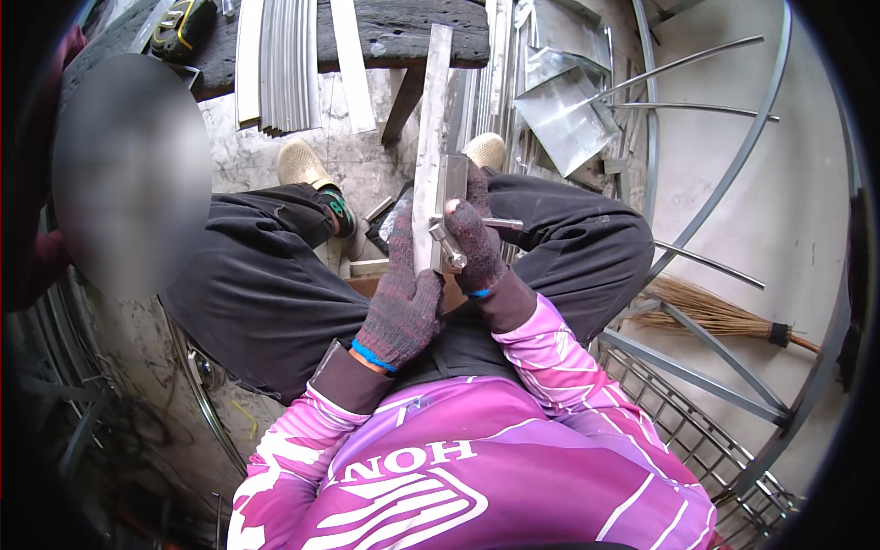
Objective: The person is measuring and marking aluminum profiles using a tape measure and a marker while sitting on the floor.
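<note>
A long flat metal strip stands out away from me in front of my lap, its far end reaching up to the bench. My left hand, in a dark knitted glove, is closed round its near part. Against the strip's right side lies a metal block-like fixture with short round bars sticking out, one with a bolt-like end. My right hand, gloved the same way with a fingertip bare, grips this fixture from the right. How the strip and the fixture join is hidden by the fingers.
A dark wooden bench stands ahead, bearing a stack of metal strips and a black-yellow tape measure. Sheet-metal pieces, a curved metal frame and a broom lie to the right. Another person, blurred, is at left.
</note>
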### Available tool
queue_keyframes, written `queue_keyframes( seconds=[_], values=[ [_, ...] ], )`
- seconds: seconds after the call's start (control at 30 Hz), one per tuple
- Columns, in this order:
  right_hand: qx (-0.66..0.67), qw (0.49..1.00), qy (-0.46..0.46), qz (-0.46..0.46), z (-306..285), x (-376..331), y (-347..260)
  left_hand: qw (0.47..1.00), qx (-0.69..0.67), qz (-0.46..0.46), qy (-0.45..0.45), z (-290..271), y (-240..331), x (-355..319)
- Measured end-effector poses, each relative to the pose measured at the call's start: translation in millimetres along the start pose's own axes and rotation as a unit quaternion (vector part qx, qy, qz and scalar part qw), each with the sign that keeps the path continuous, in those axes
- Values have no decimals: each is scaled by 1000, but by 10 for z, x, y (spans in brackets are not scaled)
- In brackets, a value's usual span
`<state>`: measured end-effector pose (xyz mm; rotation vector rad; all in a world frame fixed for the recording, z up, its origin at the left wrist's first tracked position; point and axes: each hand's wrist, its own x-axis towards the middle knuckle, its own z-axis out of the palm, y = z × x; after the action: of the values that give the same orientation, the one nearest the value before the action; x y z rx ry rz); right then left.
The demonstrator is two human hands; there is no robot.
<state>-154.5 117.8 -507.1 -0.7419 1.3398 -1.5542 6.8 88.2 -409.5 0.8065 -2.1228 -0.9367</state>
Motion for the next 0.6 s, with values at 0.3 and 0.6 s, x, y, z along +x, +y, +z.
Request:
queue_keyframes(
  seconds=[0.3,0.6],
  values=[
    [-419,837,-59,-348,-232,642,-191,718,-426,-530,-148,-226,392,185],
    [-269,924,-66,-264,93,309,-390,988,5,-15,-152,-106,108,-213]
  ],
)
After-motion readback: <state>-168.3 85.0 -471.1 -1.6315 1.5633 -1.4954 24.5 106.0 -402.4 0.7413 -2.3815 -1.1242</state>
